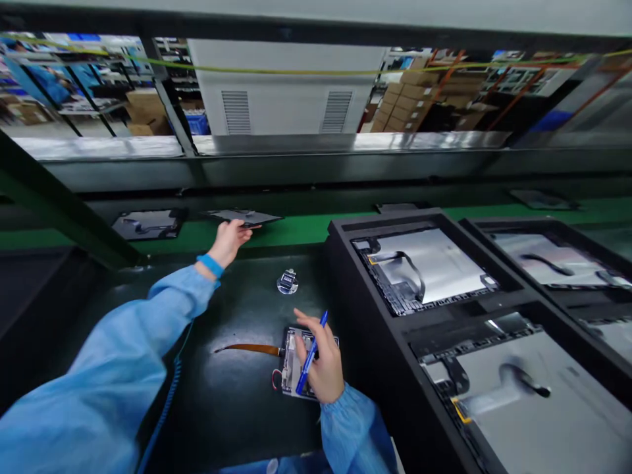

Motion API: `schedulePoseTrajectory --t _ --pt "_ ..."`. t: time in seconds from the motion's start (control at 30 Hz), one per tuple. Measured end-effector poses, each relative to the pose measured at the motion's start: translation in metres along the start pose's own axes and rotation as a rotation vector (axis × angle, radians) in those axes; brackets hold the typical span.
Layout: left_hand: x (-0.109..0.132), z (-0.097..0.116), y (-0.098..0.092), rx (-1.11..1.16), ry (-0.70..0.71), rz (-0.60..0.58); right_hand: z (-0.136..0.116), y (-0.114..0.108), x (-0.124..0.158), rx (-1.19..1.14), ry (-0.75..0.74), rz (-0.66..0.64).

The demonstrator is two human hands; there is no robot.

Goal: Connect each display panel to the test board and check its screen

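My left hand (228,241) reaches far forward and grips the near edge of a flat dark panel (244,216), held just above the green conveyor belt (296,228). My right hand (320,365) holds a blue pen (311,355) between its fingers. It rests over a small grey circuit module (292,363) that lies on the dark mat (232,395). A brown ribbon cable (247,348) runs left from the module. A small round metal counter (288,282) sits on the mat between the two hands.
Black trays (345,263) at the right hold silver panels (434,263) with black cables. Another dark panel (147,224) lies on the belt at the left. A green frame bar (64,210) slants across the left. A white machine cabinet (286,92) stands beyond the belt.
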State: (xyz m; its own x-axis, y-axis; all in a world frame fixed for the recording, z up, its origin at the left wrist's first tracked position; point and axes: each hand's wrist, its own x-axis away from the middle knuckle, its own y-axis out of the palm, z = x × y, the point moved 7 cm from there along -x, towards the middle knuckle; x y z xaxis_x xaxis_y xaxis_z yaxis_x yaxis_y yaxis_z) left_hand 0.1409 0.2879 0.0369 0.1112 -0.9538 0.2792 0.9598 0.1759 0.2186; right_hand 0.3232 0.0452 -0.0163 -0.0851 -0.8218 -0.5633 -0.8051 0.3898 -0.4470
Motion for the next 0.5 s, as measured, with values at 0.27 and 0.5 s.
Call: schedulePoseTrajectory --t 0.27,0.5 --pt "-0.019 -0.010 0.032 -0.326 -0.120 -0.258 0.003 0.003 0.003 -0.009 -0.007 -0.051" --pt "0.124 0.063 -0.196 -0.804 0.319 0.096 0.001 0.007 0.004 0.015 -0.033 -0.106"
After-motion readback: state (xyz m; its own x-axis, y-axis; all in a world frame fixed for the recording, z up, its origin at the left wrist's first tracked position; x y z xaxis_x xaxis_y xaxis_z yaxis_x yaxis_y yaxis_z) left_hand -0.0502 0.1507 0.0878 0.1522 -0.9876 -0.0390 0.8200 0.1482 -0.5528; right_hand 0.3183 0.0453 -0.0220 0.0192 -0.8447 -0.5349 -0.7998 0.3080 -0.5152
